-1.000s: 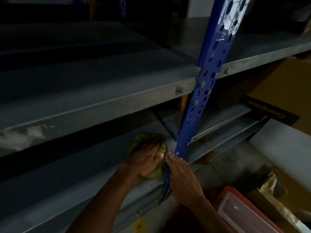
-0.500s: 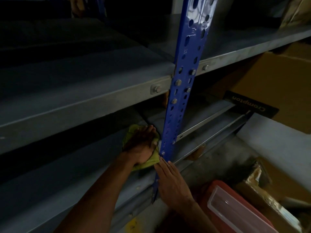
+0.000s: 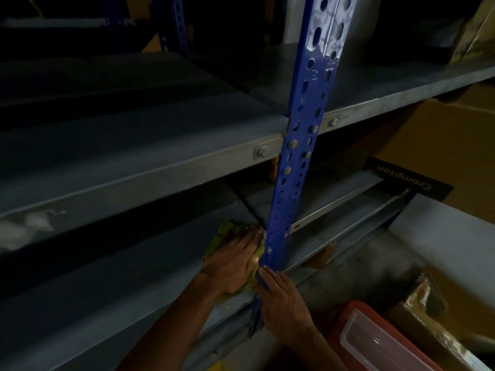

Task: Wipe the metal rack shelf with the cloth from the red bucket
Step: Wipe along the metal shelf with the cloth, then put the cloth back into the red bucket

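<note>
Cloth (image 3: 223, 238), yellow-green and crumpled, lies on the lower shelf (image 3: 107, 285) of the grey metal rack, close against the blue post (image 3: 297, 156) at the shelf's front right corner. The left hand (image 3: 233, 263) lies flat on top of the cloth, its grip spread, fingers straight and pressing the fabric down, fingertips reaching toward the post; bits of cloth show past the fingers at the far side and under the wrist near the shelf's front edge. The right hand (image 3: 284, 298) rests against the near face of the post, just right of the left hand, fingers straight and together, touching the metal without curling round it. The post is punched with rows of holes and carries several bolts where the upper shelf (image 3: 134, 145) meets it. Low at the right, the red bucket (image 3: 353, 309) shows only its rim, with a clear plastic box (image 3: 380, 341) lying across it. Beyond the post, a brown carton (image 3: 442, 135) with a black "Crompton" label (image 3: 404, 176) sits under the right upper shelf. The scene is dim, and the rear of the shelves is lost in shadow.
</note>
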Tool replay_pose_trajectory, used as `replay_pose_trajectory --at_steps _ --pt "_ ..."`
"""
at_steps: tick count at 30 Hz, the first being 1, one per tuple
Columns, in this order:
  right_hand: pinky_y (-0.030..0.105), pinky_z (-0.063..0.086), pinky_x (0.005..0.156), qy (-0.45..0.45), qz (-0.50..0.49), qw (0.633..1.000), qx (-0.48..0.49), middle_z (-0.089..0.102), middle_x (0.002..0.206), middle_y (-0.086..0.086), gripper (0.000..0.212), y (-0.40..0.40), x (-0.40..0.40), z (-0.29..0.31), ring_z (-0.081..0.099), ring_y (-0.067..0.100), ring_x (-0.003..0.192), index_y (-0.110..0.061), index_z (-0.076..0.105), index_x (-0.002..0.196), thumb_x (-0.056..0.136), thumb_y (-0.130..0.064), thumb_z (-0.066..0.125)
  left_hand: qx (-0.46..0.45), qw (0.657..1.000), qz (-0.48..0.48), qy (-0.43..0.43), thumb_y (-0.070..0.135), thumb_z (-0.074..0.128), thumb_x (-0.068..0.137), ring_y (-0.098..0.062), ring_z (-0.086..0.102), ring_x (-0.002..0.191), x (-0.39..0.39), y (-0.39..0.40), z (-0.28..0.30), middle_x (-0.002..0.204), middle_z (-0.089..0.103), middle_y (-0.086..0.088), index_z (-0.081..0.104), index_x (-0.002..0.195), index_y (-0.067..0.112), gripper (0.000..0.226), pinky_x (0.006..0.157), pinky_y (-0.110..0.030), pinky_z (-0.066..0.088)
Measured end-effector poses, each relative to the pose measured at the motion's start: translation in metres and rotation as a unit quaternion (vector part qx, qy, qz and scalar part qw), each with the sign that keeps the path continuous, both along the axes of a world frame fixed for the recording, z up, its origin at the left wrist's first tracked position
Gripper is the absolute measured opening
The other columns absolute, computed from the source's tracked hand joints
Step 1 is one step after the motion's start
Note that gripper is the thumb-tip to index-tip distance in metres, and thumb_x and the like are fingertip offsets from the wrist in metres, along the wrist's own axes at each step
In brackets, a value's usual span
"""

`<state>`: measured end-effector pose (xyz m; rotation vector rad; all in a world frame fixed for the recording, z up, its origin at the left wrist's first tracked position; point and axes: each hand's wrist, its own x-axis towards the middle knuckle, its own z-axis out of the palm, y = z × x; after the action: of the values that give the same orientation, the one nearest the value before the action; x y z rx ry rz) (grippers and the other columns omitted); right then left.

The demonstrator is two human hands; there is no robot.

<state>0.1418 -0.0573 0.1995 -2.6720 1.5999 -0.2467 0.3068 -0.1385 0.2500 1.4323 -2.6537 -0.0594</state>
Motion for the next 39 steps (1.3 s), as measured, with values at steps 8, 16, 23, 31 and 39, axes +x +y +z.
replay_pose_trajectory --at_steps 8,16,23,31,39 --pt "0.03 0.051 0.096 -0.125 -0.063 0.99 0.013 0.058 0.123 -0.01 0.043 0.004 0.024 0.031 0.059 0.011 0.11 -0.034 0.061 0.109 0.067 -0.024 0.064 -0.021 0.999 -0.002 -0.041 0.047 0.054 0.08 -0.018 0.045 0.131 0.027 0.033 -0.005 0.145 0.045 -0.001 0.04 0.142 0.018 0.07 0.115 -0.036 0.019" --pt "0.027 0.035 0.109 -0.234 -0.08 0.966 0.077 0.052 0.127 -0.015 0.035 0.0 0.03 0.048 0.049 0.007 0.12 -0.034 0.049 0.123 0.088 -0.031 0.053 0.014 0.999 0.016 0.025 0.045 0.042 0.085 -0.014 0.048 0.128 0.043 0.063 -0.007 0.14 0.05 0.0 0.039 0.139 0.017 0.061 0.113 -0.027 0.024" --pt "0.03 0.037 0.111 -0.425 -0.091 0.887 0.159 0.048 0.134 -0.016 0.074 0.003 0.031 0.061 0.046 0.002 0.126 -0.037 0.036 0.134 0.071 -0.04 0.074 0.161 0.87 0.126 0.449 0.052 0.037 0.094 0.01 0.036 0.128 0.019 0.107 0.019 0.136 0.044 0.03 0.045 0.13 0.039 0.039 0.107 -0.013 0.023" --pt "0.015 0.049 0.088 -0.486 -0.162 0.839 0.184 0.067 0.102 -0.018 0.033 0.033 -0.003 0.062 0.062 -0.007 0.096 -0.038 0.058 0.104 0.081 -0.02 0.074 0.474 0.4 0.184 0.762 0.041 0.045 0.087 -0.039 0.058 0.113 -0.037 0.123 0.039 0.118 0.061 -0.029 0.062 0.118 -0.004 0.056 0.105 -0.05 0.039" --pt "0.011 0.046 0.069 -0.509 -0.218 0.821 0.143 0.067 0.085 -0.009 0.02 0.043 -0.032 0.068 0.063 -0.003 0.082 -0.027 0.06 0.089 0.084 -0.01 0.07 0.445 0.53 0.139 0.708 0.046 0.081 0.059 -0.02 0.07 0.074 -0.027 0.128 0.01 0.087 0.069 -0.022 0.07 0.085 -0.002 0.055 0.062 -0.024 0.054"
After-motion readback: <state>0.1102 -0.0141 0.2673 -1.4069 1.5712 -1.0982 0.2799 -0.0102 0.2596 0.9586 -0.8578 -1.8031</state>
